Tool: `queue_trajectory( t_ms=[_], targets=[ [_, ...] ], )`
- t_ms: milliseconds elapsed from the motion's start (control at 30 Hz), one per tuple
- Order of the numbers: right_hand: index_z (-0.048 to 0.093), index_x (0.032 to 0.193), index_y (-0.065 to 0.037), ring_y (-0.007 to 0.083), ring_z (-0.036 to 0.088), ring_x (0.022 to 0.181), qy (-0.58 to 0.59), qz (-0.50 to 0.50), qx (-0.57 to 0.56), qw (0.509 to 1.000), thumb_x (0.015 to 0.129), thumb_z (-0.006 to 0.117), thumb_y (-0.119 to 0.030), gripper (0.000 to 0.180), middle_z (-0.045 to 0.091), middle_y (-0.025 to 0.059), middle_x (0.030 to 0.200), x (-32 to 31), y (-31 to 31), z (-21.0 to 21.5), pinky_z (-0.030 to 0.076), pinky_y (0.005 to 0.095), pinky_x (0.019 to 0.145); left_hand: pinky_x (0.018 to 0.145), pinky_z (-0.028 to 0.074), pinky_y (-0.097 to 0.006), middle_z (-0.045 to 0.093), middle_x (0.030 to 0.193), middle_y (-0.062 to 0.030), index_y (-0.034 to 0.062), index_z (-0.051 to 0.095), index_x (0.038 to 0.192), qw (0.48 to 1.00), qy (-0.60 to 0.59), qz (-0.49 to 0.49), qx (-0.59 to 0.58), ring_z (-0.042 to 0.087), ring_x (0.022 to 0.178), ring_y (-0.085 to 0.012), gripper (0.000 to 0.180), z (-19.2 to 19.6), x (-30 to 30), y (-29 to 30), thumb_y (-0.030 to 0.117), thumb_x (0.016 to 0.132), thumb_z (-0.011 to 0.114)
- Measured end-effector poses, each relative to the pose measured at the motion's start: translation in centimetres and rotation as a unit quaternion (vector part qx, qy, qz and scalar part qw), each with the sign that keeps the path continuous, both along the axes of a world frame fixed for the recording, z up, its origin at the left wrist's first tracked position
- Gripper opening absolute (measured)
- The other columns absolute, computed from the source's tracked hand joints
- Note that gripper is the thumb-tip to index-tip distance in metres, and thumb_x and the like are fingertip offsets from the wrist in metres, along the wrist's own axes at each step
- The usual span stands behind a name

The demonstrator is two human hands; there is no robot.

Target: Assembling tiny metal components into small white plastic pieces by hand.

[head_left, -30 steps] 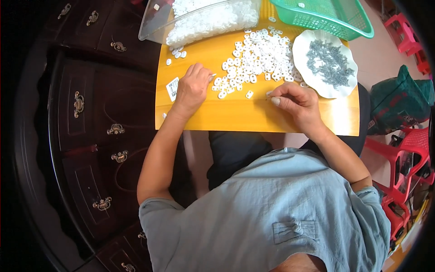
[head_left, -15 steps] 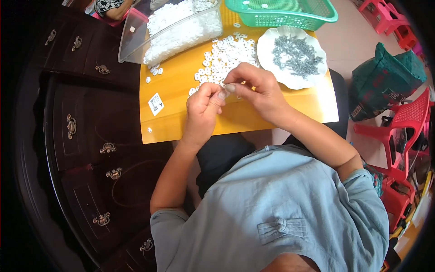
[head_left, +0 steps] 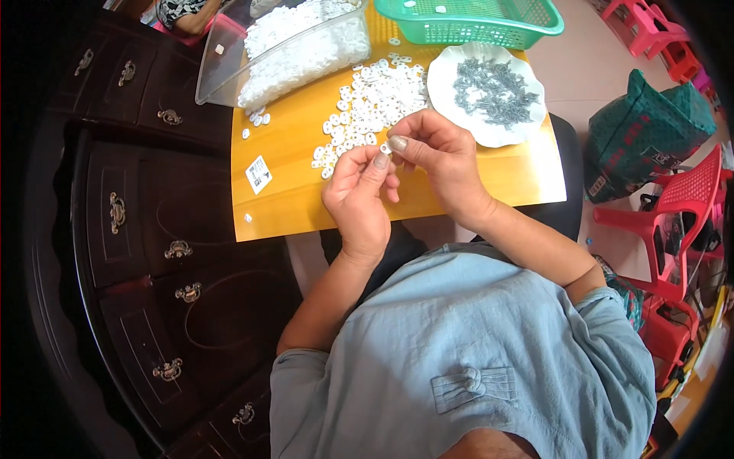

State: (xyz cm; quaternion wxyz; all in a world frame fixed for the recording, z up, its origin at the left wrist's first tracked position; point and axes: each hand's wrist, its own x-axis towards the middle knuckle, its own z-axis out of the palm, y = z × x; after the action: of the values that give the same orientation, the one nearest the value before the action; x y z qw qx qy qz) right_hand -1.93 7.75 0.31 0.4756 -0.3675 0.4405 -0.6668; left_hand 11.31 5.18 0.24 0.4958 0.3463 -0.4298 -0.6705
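My left hand (head_left: 359, 200) pinches a small white plastic piece (head_left: 384, 149) between thumb and fingertips. The fingertips of my right hand (head_left: 445, 157) are closed against the same piece from the other side; whether they also hold a screw is hidden. Just beyond my hands, a loose pile of white oval pieces with holes (head_left: 382, 96) spreads over the yellow tabletop (head_left: 294, 203). To the right of the pile, a white wavy-rimmed plate (head_left: 443, 90) bears many small dark grey screw-like parts (head_left: 497, 90).
A clear plastic bin (head_left: 218, 76) full of white pieces stands at the far left, and a green basket (head_left: 466, 30) at the far right. Dark drawers (head_left: 183, 252) line the left side. Red chairs (head_left: 673, 214) and a green bag (head_left: 638, 138) are on the right. Another person's arm (head_left: 200, 19) shows at top left.
My left hand has turned and shifted slightly right, its thumb now pointing up along the piece. The white piece shows more clearly between my fingertips. My right hand stays close against it.
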Motion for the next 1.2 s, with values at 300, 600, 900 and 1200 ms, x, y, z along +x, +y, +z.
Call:
queue_trajectory(
  t_ms=[300, 600, 900, 1200],
  targets=[
    [0.060, 0.099, -0.001, 0.0074, 0.058, 0.075, -0.054, 0.002, -0.020, 0.998, 0.096, 0.060, -0.007, 0.007, 0.064, 0.0021, 0.086, 1.1, 0.4, -1.0, 0.047, 0.0221, 0.067, 0.057, 0.044, -0.025, 0.061, 0.079, -0.0080, -0.0043, 0.061, 0.099, 0.993, -0.032, 0.097, -0.063, 0.054, 0.064, -0.0136, 0.012, -1.1, -1.0, 0.9, 0.007, 0.094, 0.060],
    [0.056, 0.099, -0.002, 0.0064, 0.056, 0.075, -0.060, 0.049, 0.004, 0.997, 0.097, 0.058, -0.008, 0.006, 0.061, 0.0005, 0.084, 1.1, -0.1, -2.3, 0.045, 0.0207, 0.065, 0.054, 0.040, -0.020, 0.058, 0.071, -0.0026, -0.0018, 0.063, 0.090, 0.998, -0.004, 0.064, -0.012, 0.049, 0.060, -0.0076, 0.010, -1.2, -0.1, -0.6, 0.008, 0.091, 0.059],
    [0.056, 0.098, -0.001, 0.0076, 0.057, 0.076, -0.091, 0.048, 0.013, 0.995, 0.098, 0.057, -0.009, 0.008, 0.061, 0.0009, 0.085, 1.0, 0.2, -2.5, 0.047, 0.0216, 0.068, 0.056, 0.044, -0.021, 0.063, 0.081, -0.0039, -0.0013, 0.061, 0.098, 0.996, -0.013, 0.072, -0.050, 0.054, 0.066, -0.0078, 0.008, -1.5, -1.0, 0.2, 0.006, 0.095, 0.062],
    [0.061, 0.097, 0.000, 0.0081, 0.054, 0.075, 0.194, 0.020, -0.031, 0.980, 0.097, 0.059, -0.008, 0.008, 0.060, 0.0008, 0.084, -1.3, 0.5, -2.2, 0.045, 0.0231, 0.068, 0.054, 0.045, -0.022, 0.062, 0.079, -0.0042, -0.0011, 0.061, 0.097, 0.999, -0.025, 0.023, -0.010, 0.055, 0.065, -0.0083, 0.010, -1.1, 0.5, -0.6, 0.009, 0.095, 0.063]
  ],
)
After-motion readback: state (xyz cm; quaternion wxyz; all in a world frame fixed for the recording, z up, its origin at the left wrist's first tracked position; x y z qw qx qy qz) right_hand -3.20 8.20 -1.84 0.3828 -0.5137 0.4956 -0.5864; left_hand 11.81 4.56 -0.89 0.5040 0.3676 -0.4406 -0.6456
